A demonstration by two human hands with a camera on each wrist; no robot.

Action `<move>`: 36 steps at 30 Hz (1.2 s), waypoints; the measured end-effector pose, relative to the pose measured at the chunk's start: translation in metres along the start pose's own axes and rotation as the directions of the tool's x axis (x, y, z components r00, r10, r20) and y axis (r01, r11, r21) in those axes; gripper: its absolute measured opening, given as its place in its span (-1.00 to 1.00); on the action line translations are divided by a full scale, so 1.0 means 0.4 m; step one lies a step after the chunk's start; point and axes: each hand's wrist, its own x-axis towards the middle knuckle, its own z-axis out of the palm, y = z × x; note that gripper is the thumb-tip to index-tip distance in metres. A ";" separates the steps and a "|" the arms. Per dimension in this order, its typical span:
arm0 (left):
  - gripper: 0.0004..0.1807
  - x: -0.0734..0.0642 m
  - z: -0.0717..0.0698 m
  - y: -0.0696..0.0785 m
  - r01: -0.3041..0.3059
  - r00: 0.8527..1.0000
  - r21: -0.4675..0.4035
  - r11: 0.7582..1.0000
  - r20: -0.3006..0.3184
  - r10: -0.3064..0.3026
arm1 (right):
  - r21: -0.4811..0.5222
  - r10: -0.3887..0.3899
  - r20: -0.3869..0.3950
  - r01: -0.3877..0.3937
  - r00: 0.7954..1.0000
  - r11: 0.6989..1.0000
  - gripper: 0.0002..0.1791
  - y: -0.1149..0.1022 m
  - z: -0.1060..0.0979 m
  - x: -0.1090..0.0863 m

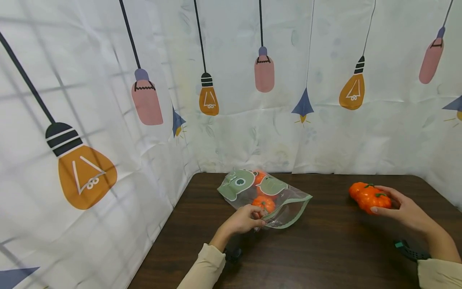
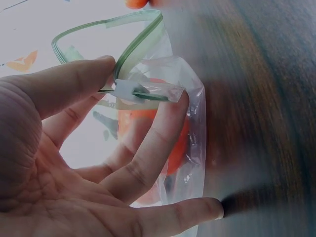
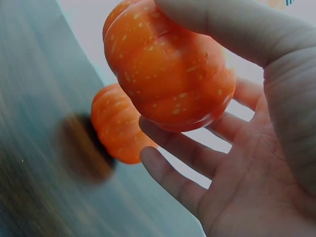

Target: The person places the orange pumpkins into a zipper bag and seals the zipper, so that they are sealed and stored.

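My left hand [image 1: 243,220] pinches the green-edged rim of a clear zip bag [image 1: 288,212] printed with a green animal face. Its mouth gapes in the left wrist view, and the white slider [image 2: 126,90] sits by my thumb and fingers. Several small orange pumpkins [image 1: 264,204] show through the bag. Over at the right, my right hand [image 1: 411,210] holds another orange pumpkin [image 3: 168,66] between thumb and fingers. A second loose pumpkin [image 3: 117,123] lies on the table just behind the held one.
The dark wood table [image 1: 325,253] runs back to a white curtain [image 1: 231,140] printed with hanging lamps. More curtain closes off the left and right sides. A dark wrist strap [image 1: 411,252] is by my right sleeve.
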 end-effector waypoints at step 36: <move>-0.94 0.004 -0.002 -0.008 -0.058 0.997 0.156 0.986 -0.046 0.066 | 0.067 -0.109 0.100 0.103 0.989 0.992 -0.21 -0.088 0.041 0.024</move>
